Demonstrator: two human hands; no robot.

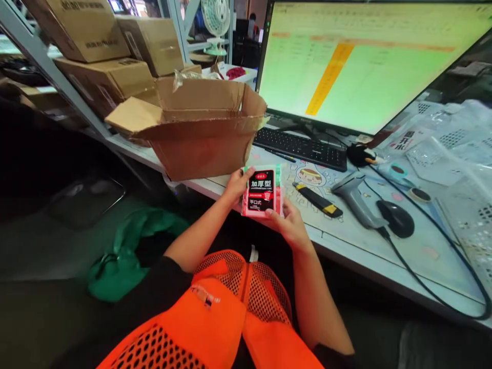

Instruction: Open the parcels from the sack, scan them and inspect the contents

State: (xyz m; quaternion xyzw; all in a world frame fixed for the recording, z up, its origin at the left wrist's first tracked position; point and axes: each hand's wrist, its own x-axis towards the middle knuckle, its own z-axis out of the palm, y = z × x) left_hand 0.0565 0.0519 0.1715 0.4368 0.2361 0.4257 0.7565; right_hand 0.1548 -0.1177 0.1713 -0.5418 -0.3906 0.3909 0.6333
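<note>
Both my hands hold a small flat packet (262, 191) with a red and black label and white characters, just in front of the desk edge. My left hand (235, 185) grips its left side, fingers curled round the edge. My right hand (289, 223) supports it from below and the right, thumb against the packet. An open cardboard box (200, 128) stands on the desk just beyond my left hand. A grey barcode scanner (355, 197) lies to the right of the packet.
A black and yellow utility knife (318, 200), a black mouse (395, 218), a keyboard (302, 147) and a large monitor (365, 61) sit on the desk (423, 256). Clear plastic bags (453, 148) pile at right. Stacked cardboard boxes (103, 51) fill the shelf at left. A green cloth (126, 251) lies on the floor.
</note>
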